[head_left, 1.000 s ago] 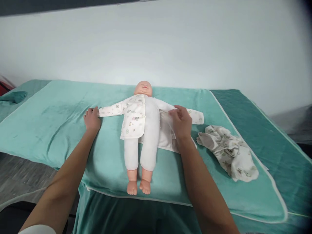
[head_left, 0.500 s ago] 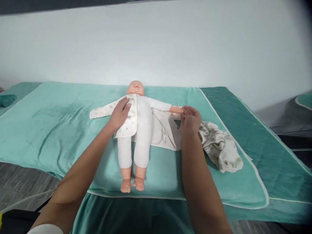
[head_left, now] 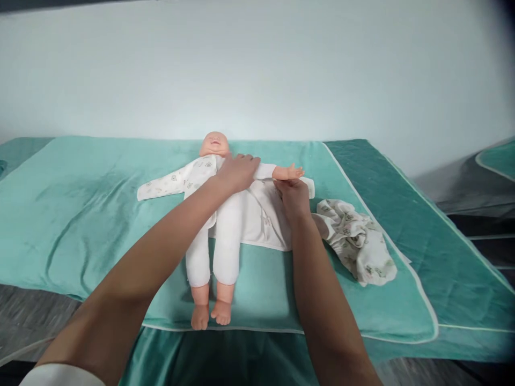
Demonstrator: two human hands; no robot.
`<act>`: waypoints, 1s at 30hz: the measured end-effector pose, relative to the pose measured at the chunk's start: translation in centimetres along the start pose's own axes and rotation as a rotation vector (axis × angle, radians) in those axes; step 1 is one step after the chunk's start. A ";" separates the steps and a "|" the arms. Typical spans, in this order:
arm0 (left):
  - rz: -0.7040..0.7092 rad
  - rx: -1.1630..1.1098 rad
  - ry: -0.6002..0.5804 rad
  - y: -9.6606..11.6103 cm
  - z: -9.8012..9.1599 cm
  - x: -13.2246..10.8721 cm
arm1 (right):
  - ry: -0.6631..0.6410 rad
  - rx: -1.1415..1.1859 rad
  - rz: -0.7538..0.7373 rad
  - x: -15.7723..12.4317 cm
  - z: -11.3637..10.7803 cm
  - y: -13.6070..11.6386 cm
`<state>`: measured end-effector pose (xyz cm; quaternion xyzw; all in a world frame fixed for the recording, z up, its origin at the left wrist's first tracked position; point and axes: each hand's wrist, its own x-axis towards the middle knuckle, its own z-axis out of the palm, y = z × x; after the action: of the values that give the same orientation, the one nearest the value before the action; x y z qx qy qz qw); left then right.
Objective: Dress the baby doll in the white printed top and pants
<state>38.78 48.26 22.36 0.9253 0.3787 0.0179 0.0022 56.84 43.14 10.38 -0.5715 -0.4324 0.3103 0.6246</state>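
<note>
A baby doll [head_left: 225,230] in a white bodysuit lies on its back on a teal towel [head_left: 80,198]. A printed white jacket [head_left: 173,181] covers its one arm and lies spread open under it. My left hand [head_left: 237,170] rests flat on the doll's chest and shoulder, fingers stretched out. My right hand [head_left: 293,194] is closed just below the doll's bare outstretched arm [head_left: 287,172], pinching the open jacket's fabric there.
A crumpled printed garment [head_left: 358,241] lies on the towel to the right of my right arm. The towel's white-piped edge [head_left: 418,289] runs along the right, over a darker teal cover [head_left: 422,203]. A pale wall stands behind.
My left hand went from the jacket's cuff at the left to the doll's chest. The doll's arm came out of the sleeve and is bare; my right hand drew back under it.
</note>
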 end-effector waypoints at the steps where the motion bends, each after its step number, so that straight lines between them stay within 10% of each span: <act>1: 0.019 0.018 -0.019 0.6 0.3 0.8 | -0.020 -0.040 -0.015 -0.3 0.0 -0.4; 14: 0.094 0.058 -0.016 0.5 -0.2 3.0 | -0.185 -0.802 0.113 -1.8 -0.4 -3.2; 23: 0.129 0.162 -0.062 0.6 -0.5 2.0 | 0.193 0.162 0.216 -0.9 -2.0 -3.1; 30: -0.042 0.257 -0.063 1.7 0.0 2.1 | 0.164 0.071 0.003 -1.8 -2.2 -3.7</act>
<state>41.51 48.50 22.44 0.9100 0.3967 -0.0599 -0.1043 57.65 39.96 13.74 -0.5733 -0.3677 0.2785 0.6772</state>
